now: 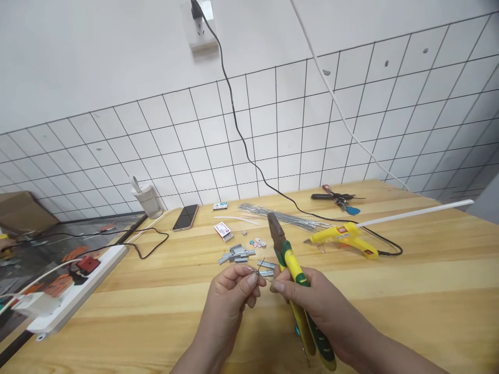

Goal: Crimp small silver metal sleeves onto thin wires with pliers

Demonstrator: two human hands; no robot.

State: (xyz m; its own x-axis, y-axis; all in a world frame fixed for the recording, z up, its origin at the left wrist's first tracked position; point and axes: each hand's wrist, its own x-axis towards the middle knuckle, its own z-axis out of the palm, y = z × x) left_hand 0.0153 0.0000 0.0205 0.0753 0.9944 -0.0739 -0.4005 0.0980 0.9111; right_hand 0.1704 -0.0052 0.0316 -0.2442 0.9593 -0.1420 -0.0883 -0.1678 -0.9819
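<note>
My left hand (237,288) pinches a short piece of thin wire (261,266) between thumb and fingers, above the middle of the wooden table. Close beside it, my right hand (312,291) is wrapped round a pair of pliers (292,262) with yellow and green handles, jaws pointing up and away. The right thumb and fingertips also come near the wire's end; whether they grip it I cannot tell. Just beyond the fingers lie several bent grey metal strips (237,253). A bundle of straight metal wires (288,217) lies farther back.
A yellow glue gun (345,238) with a white stick lies right, its black cord trailing. Behind it are scissors with keys (338,197). A phone (186,217), small box (223,231) and white power strip (83,283) are on the left. A wire grid (265,124) stands behind.
</note>
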